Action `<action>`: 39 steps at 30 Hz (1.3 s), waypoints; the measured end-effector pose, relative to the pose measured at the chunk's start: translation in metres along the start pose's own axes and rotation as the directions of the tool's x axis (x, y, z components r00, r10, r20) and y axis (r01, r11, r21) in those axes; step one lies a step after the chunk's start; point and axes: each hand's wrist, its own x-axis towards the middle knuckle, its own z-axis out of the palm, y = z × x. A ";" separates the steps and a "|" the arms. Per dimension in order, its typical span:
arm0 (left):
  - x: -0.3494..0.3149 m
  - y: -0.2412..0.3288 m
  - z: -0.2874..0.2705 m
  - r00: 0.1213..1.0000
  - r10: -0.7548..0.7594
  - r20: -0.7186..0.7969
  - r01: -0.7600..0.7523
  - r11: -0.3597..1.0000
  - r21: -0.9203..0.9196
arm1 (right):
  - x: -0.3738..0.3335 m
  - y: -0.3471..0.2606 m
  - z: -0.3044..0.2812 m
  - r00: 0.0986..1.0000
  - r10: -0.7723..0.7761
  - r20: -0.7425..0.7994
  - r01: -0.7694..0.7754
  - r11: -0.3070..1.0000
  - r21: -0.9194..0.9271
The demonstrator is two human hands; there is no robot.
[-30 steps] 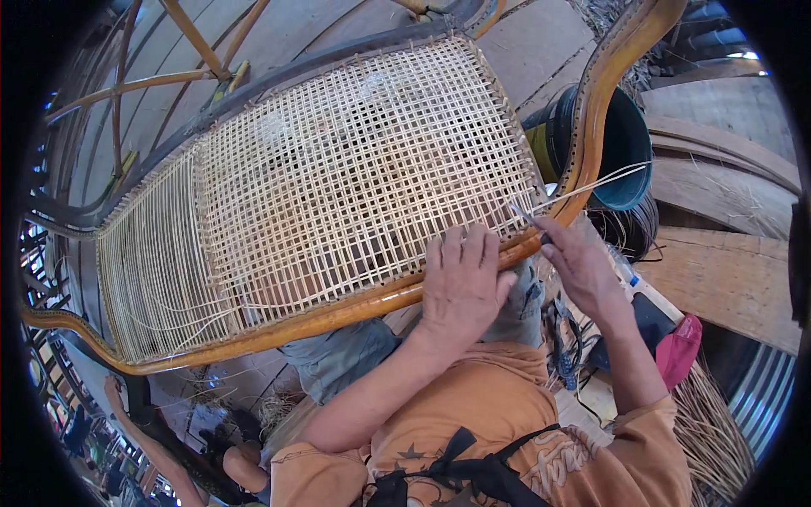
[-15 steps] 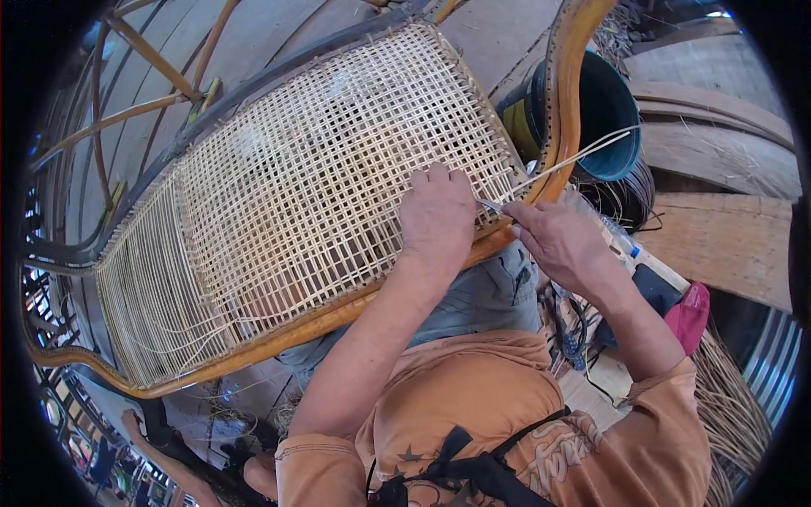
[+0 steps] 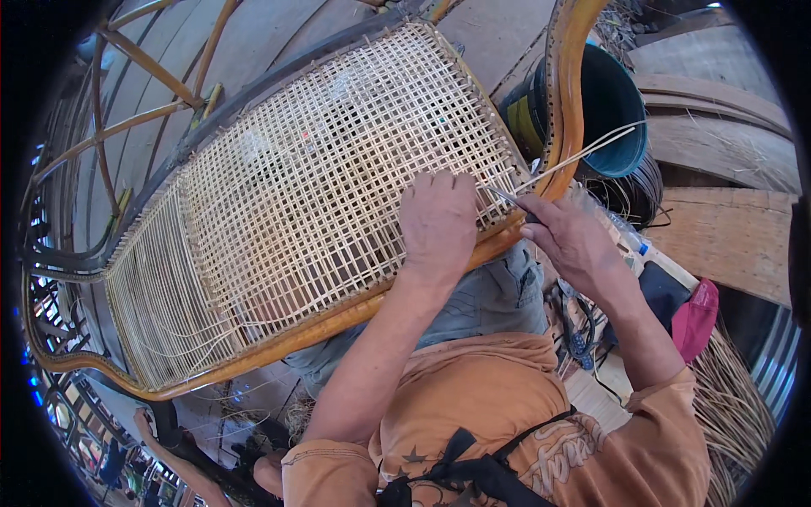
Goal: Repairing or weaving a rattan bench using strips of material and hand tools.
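Observation:
A pale cane panel (image 3: 321, 160) with an open square weave fills a curved brown frame (image 3: 338, 325) across my lap. Near the panel's right end, my left hand (image 3: 439, 221) presses on the weave with its fingers curled; its fingertips are hidden, and I cannot make out what they hold. My right hand (image 3: 574, 241) is closed around a slim metal tool (image 3: 505, 196) with a dark handle. Its pointed end reaches the strands just right of my left hand. Two loose cane strands (image 3: 591, 150) stick out past the frame's right side.
Beyond the frame's right arm stands a dark teal bucket (image 3: 612, 110), with a coil of dark strands (image 3: 634, 198) beside it. A pink cloth item (image 3: 695, 319) and a bundle of cane (image 3: 731, 397) lie at right. Another pole frame (image 3: 148, 63) stands at the far left.
My right hand has drawn back slightly to the right and down, and more of the tool's metal shows. My left hand stays on nearly the same part of the weave.

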 end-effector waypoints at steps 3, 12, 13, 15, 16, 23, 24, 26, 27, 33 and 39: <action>0.008 0.008 0.008 0.999 0.008 0.051 -0.008 1.000 -0.006 | 0.000 0.002 0.001 1.000 -0.011 0.000 0.011 0.999 -0.045; 0.016 0.009 0.011 0.979 0.015 0.201 -0.035 0.995 0.097 | 0.010 -0.003 -0.010 0.996 -0.005 0.091 0.025 0.975 -0.220; 0.016 0.007 0.009 0.976 0.003 0.220 -0.026 0.994 0.102 | 0.012 -0.004 -0.011 0.995 0.002 0.101 0.020 0.976 -0.218; 0.018 0.005 0.006 0.973 0.058 0.223 -0.070 0.996 0.047 | 0.015 -0.004 -0.013 0.996 0.000 0.093 0.018 0.980 -0.199; 0.019 0.005 0.006 0.972 0.060 0.225 -0.072 0.996 0.044 | 0.016 -0.004 -0.013 0.996 0.010 0.088 0.008 0.979 -0.202; 0.017 0.005 0.014 0.976 0.030 0.217 -0.034 0.999 0.017 | 0.014 0.010 -0.003 0.997 -0.078 -0.014 0.077 0.992 -0.102; 0.016 0.005 0.012 0.988 0.051 0.146 -0.052 0.999 0.002 | 0.011 0.013 -0.002 0.984 -0.145 -0.102 0.142 0.989 -0.035; 0.009 0.006 0.001 0.994 0.035 0.104 -0.030 0.998 -0.049 | 0.001 0.021 -0.006 0.986 -0.076 -0.150 0.096 0.987 0.131; 0.002 0.009 -0.009 0.993 0.036 0.112 -0.027 0.996 -0.080 | -0.006 0.025 -0.007 0.980 -0.003 -0.197 0.064 0.951 0.301; -0.049 0.049 -0.051 0.962 0.229 0.148 -0.104 0.810 -0.577 | -0.051 0.021 0.034 0.948 0.311 0.072 0.023 -0.290 0.957; -0.046 0.044 -0.048 0.927 0.375 0.017 -0.281 0.724 -0.631 | -0.059 -0.008 0.066 0.826 0.317 0.465 -0.157 -0.665 0.731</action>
